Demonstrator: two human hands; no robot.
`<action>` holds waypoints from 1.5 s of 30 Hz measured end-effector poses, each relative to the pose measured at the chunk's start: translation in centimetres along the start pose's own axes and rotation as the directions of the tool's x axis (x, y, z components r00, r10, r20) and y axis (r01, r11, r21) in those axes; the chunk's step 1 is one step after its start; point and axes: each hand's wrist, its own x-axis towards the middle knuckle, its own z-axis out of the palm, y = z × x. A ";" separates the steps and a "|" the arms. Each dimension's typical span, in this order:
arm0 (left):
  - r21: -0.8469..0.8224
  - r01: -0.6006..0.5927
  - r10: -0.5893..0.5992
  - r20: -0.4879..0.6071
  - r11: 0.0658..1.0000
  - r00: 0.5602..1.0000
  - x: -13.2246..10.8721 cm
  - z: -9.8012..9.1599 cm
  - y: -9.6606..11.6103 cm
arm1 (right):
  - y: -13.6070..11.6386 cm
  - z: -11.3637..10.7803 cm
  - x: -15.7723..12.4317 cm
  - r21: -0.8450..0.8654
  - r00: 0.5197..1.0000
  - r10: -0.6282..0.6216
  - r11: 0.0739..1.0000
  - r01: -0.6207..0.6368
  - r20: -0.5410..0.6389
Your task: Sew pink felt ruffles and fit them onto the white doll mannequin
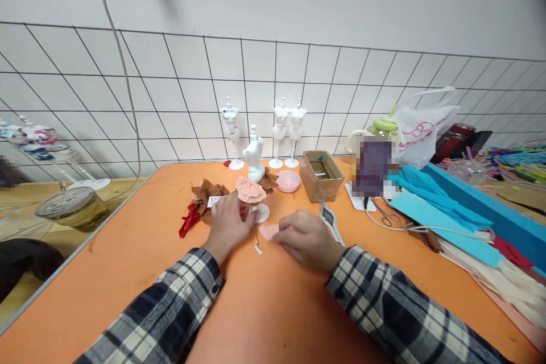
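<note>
A small white dress form (253, 158) stands on a round base in front of me, with a pleated pink paper skirt (251, 190) around its lower part. My left hand (231, 222) is closed at the stand just under that skirt; its fingertips are partly hidden. Close by on the right, my right hand (307, 237) pinches a pale pink piece of crepe paper (269, 231) low over the table. A thin strip with a white end (258, 248) lies between the hands. Crumpled brown paper (209, 192) and red paper (190, 220) lie beyond my left hand.
More dress forms (280, 128) stand along the tiled wall. A pink dish (289, 181) and a cardboard box (322, 176) sit behind my right hand, near a grey-edged tool (331, 222). Scissors (387, 215), a cable and blue sheets (446, 227) lie to the right.
</note>
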 end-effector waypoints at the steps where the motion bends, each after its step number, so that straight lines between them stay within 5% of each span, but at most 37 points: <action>1: 0.019 -0.006 0.007 -0.019 1.000 1.000 -0.3 -0.5 -0.3 | -0.2 0.2 -1.3 -0.051 0.998 -0.022 0.998 0.026 0.064; 5: 0.028 -0.132 0.130 0.054 0.991 0.990 -1.5 -2.0 -2.0 | -0.8 0.0 -4.5 -0.144 0.984 -0.013 0.989 0.039 0.175; 13: 0.027 -0.250 0.239 0.216 0.968 0.947 -3.0 -3.0 -4.7 | -1.0 -1.3 -4.9 -0.015 0.917 0.078 0.997 -0.079 0.390; 24: -0.139 -0.282 0.301 0.144 0.949 0.943 -4.7 -3.2 -3.8 | 1.3 -2.0 -5.3 0.077 0.967 0.158 0.981 -0.176 0.197; 35: -0.171 -0.224 0.251 0.161 0.960 0.955 -4.7 -2.8 -3.9 | -0.9 -0.4 -4.7 -0.083 0.925 0.034 0.997 -0.003 0.378; 39: -0.267 -0.218 0.278 0.210 0.939 0.938 -5.5 -3.1 -3.0 | -1.0 -0.2 -4.7 -0.104 0.909 0.148 0.988 -0.116 0.390; 45: -0.440 -0.013 0.178 0.337 0.898 0.925 -7.2 -3.5 0.0 | -0.5 -0.9 -4.8 -0.013 0.944 0.237 0.970 -0.241 0.230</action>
